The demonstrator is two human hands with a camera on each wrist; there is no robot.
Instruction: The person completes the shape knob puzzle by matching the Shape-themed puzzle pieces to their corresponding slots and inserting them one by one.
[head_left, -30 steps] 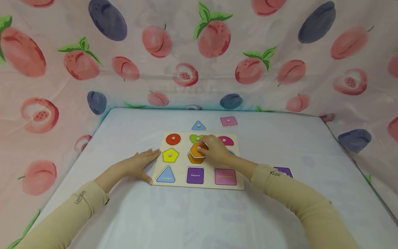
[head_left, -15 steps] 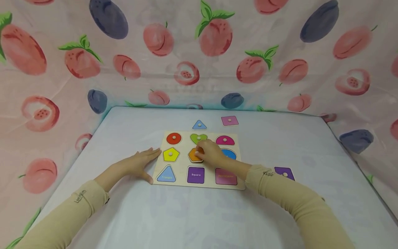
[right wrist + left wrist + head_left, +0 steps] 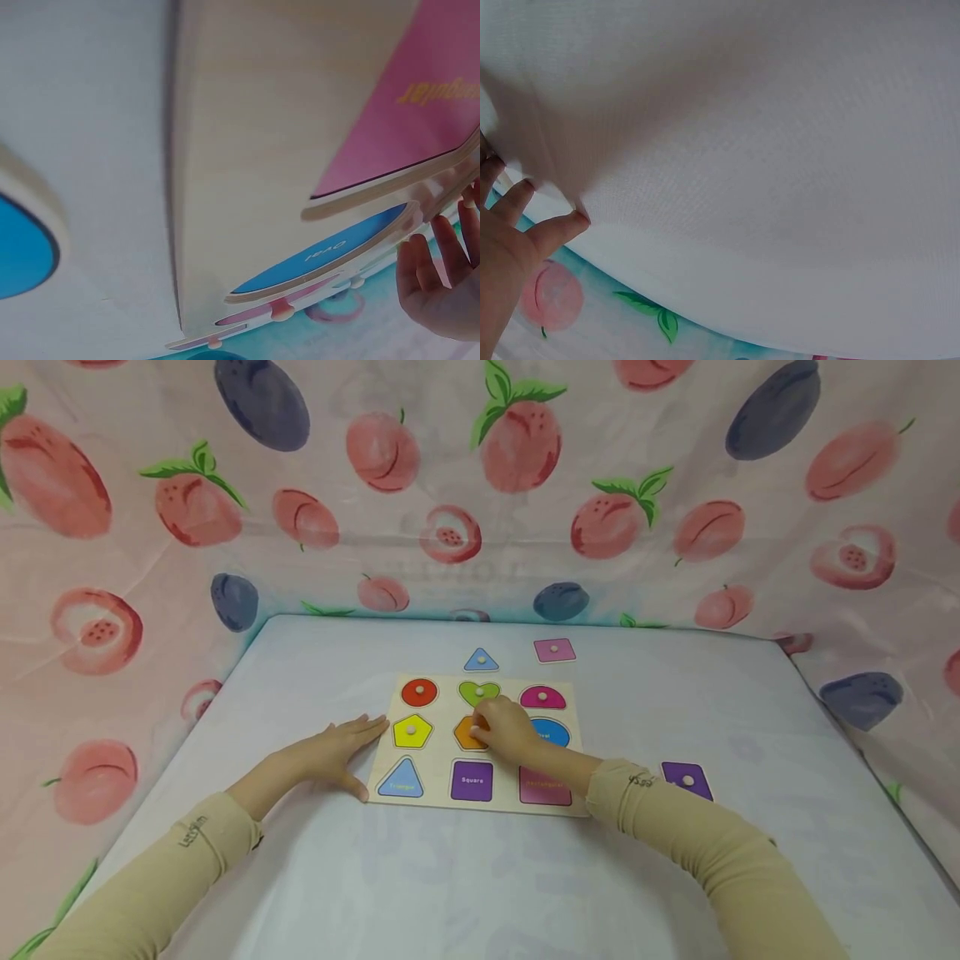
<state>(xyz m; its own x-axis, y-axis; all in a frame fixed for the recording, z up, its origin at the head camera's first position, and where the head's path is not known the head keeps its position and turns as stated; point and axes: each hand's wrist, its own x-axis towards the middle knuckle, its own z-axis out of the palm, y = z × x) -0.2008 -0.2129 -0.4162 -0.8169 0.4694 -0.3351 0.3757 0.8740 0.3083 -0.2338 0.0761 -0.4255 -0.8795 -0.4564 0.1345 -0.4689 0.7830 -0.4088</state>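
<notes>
A wooden shape puzzle board (image 3: 437, 787) lies on the table. My right hand (image 3: 510, 728) reaches over its middle and pinches the orange hexagon piece (image 3: 466, 733), which appears flat in the centre recess; the fingers hide its knob. My left hand (image 3: 333, 757) rests spread at the board's left edge, fingertips and thumb touching it. A red circle (image 3: 418, 695), green heart (image 3: 472, 691), magenta half circle (image 3: 553, 699) and yellow pentagon (image 3: 412, 739), all knobbed, sit in the board. Printed triangle (image 3: 402, 777), square (image 3: 472, 789), rectangle (image 3: 542, 779) and oval (image 3: 330, 251) recesses show bare.
Beyond the board lie a blue triangle piece (image 3: 474, 665) and a pink rectangle piece (image 3: 545, 651). To the right is a purple square piece (image 3: 678, 772), partly behind the sleeve. A blue rounded piece (image 3: 22, 251) lies beside the board in the right wrist view. Fruit-print cloth (image 3: 510, 568) hangs behind.
The right hand has lowered the orange hexagon from just above the board into the centre recess, and its fingers stay on it. The left hand has kept its place.
</notes>
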